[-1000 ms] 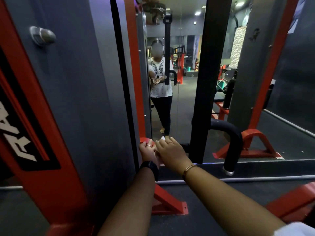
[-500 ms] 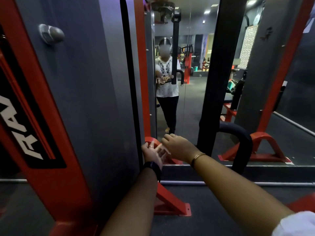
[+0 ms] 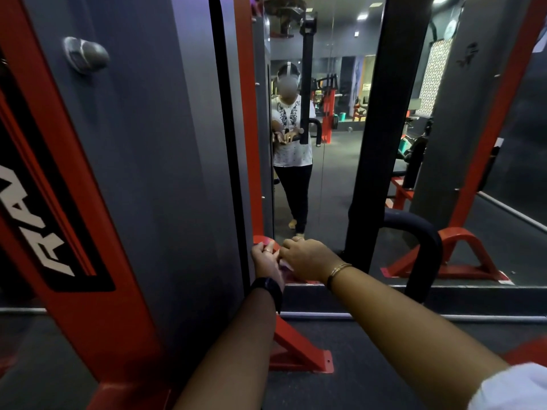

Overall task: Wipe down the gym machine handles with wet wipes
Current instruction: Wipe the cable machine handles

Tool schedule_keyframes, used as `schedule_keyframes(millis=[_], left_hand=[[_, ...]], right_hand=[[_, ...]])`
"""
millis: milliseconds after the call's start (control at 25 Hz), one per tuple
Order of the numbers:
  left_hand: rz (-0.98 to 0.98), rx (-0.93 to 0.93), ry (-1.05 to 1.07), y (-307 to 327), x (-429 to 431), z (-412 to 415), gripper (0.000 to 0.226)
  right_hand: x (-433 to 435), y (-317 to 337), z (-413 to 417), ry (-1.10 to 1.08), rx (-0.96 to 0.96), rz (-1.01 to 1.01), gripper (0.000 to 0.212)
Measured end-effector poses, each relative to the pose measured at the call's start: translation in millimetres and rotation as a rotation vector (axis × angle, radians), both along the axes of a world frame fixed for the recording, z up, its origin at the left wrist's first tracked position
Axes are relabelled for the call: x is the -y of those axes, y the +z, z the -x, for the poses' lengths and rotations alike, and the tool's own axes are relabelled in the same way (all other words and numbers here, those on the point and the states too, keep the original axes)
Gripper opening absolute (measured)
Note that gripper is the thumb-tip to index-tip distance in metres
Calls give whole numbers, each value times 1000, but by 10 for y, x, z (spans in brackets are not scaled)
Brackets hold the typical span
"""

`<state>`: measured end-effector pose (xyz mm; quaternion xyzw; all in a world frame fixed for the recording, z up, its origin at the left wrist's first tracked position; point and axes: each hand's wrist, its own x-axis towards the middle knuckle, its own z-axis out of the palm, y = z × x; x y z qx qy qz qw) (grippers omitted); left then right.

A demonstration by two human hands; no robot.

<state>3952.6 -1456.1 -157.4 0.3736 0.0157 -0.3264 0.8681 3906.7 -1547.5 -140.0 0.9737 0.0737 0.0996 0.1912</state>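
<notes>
Red-grey machine frame by wall mirror, dark gym floor; hands' grip unclear: left, right.

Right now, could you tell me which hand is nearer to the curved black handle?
The right hand. It sits just left of the curved black handle in the view, while the left hand lies further left, beyond the right one.

A: Where is the camera mounted?

B: On my head. It looks forward and down along my forearms, with my left hand and right hand near frame centre.

A: How near is the equipment?

B: The machine upright sits close on the left, bent by the wide-angle lens.

A: Is there a second view?

B: No. The mirror ahead reflects me facing the camera.
</notes>
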Motion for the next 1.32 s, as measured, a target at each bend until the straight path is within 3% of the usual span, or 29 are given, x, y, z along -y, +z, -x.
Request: schedule_keyframes(millis=[80,160,280,360,440,600,720,880,920,1080,1160,1320], left_hand=[[-73,77,5,17,50,12,56],[-211,278,17,7,102,54,61],[-700,1062,67,-158,50,86,71],[-915,1398,64,-277,-15,71,78],[-1025,1570,42,-326,-64,43,83],[-1221,1820,57,-447,-122,0,74],[-1374,1926,116,-514,-123,-6,80],[-1455,1908,124,-494,-112,21,110],[-1457,1899,121,-491,-104,25,110],[-1445,1888,122,-491,-101,38,107],[-1439,1894,130,-505,-101,34,104],[-1481,1844,74,-490,-101,61,112]], right_hand=[[-33,25,9,-94,59,-102,45],[-23,-17,77,-237,156,-121,51],[-27,-196,187,-415,305,-148,29],[-57,-244,186,-415,369,-209,27],[-20,-271,194,-332,442,-195,43],[66,-630,472,-152,550,-114,46],[-2,-809,615,-111,582,-123,53],[-103,-179,286,-422,496,-198,52],[-118,-98,278,-503,399,-224,51],[-269,-434,427,-550,308,-148,43],[-366,-421,469,-600,311,-175,43],[-280,-77,405,-652,356,-162,18]])
